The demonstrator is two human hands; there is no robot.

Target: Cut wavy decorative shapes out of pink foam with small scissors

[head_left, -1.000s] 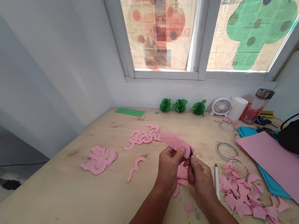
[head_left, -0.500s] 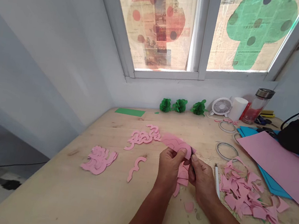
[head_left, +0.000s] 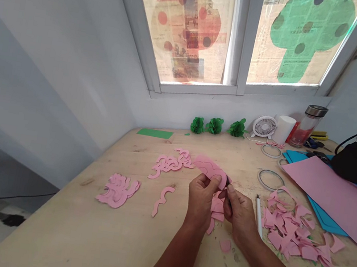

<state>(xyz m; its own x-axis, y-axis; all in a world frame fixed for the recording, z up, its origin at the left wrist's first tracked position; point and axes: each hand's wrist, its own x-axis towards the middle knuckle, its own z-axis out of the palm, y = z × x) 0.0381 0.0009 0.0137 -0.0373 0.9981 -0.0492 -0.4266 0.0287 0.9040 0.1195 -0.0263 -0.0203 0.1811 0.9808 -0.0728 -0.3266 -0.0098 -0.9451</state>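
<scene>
Newspaper [head_left: 260, 58] covers the window panes at the far side, its columns of Chinese characters and smaller lines too faint or small to read with certainty. A green mushroom-shaped cutout [head_left: 302, 33] shows on the right pane, over more small print.

Both forearms reach in from the near edge and converge right of centre, above the table [head_left: 88, 232]. The left hand [head_left: 201, 198] is closed on a pink paper piece [head_left: 209, 167], the thumb on top and the other fingers curled beneath; a scalloped line is drawn on the paper. The right hand [head_left: 242, 213] angles in from the right, thumb and fingers closed round a dark tool [head_left: 227, 183], mostly hidden by the fingers, whose tip meets the right end of the paper. The held piece is raised over the table, with more pink pieces [head_left: 218, 207] partly hidden beneath the hands.

A wavy pink strip [head_left: 161, 200] and a stack of pink cutouts [head_left: 118, 190] lie to the left. Just right of the right hand are a white pen [head_left: 258, 216] and a pile of pink scraps [head_left: 298, 231].
</scene>
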